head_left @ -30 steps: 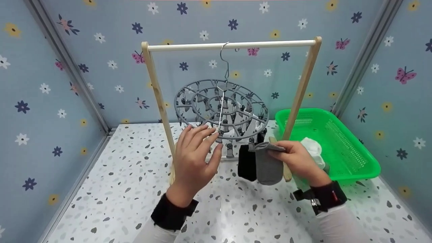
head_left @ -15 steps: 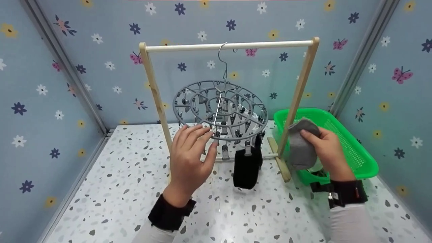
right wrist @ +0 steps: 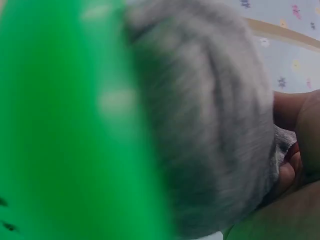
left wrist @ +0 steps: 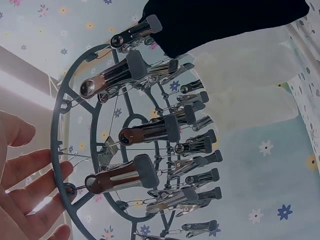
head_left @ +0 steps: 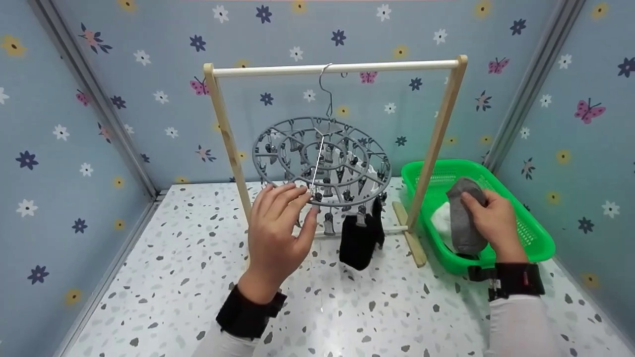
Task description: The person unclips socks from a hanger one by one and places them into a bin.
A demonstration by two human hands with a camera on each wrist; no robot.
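In the head view a round grey clip hanger (head_left: 342, 205) hangs tilted by its metal hook. My left hand (head_left: 278, 233) is at its near rim; in the left wrist view the fingers touch the grey ring (left wrist: 56, 125), loosely extended. A black sock (head_left: 358, 245) is clipped at the hanger's right front. Behind it, whitish cloth (left wrist: 245, 75) also hangs. My right hand (head_left: 498, 223) pinches a grey sock (head_left: 465, 223) between thumb and fingers, above the green basket (head_left: 544, 248). The right wrist view shows this grey sock blurred, large beside the basket wall.
A wooden rack (head_left: 441, 134) carries the hanger on its top bar (head_left: 397, 66); its right foot (head_left: 412, 243) stands beside the basket. White cloth (head_left: 440, 220) lies in the basket. Several metal clips (left wrist: 125, 175) dangle from the rings. The speckled tabletop (head_left: 163, 277) extends in front.
My right hand has moved right with the grey sock, from beside the clipped black sock to above the basket. The left hand stays at the rim. The black sock has swung slightly.
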